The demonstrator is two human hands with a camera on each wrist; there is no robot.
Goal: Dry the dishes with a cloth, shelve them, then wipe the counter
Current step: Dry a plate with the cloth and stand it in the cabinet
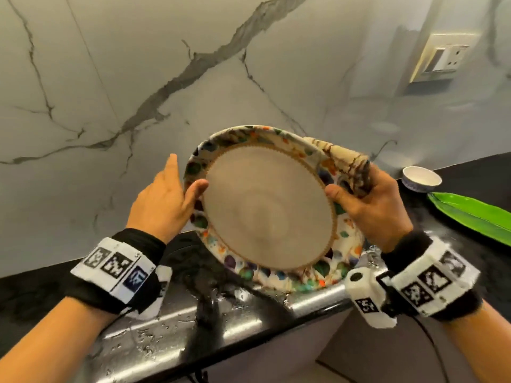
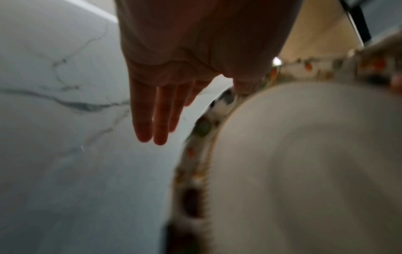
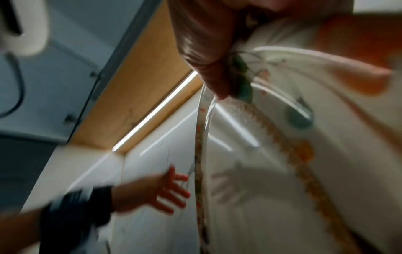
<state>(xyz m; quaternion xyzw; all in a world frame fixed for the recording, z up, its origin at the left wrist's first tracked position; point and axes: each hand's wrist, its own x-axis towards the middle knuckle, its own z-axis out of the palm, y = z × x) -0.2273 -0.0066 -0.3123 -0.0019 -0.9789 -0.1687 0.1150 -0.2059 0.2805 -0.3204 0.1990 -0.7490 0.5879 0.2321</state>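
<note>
While tilted, plate [image 1: 268,214] between hands (right [image 1: 370,205] with cloth [image 1: 348,161])

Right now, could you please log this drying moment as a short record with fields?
plate: patterned rim, plain centre, held tilted above the counter edge
left hand: fingers straight, thumb touching the plate's rim
right hand: grip pinches the rim together with the cloth
counter: black, wet with droplets
also there: small white bowl, green leaf-shaped dish
</note>
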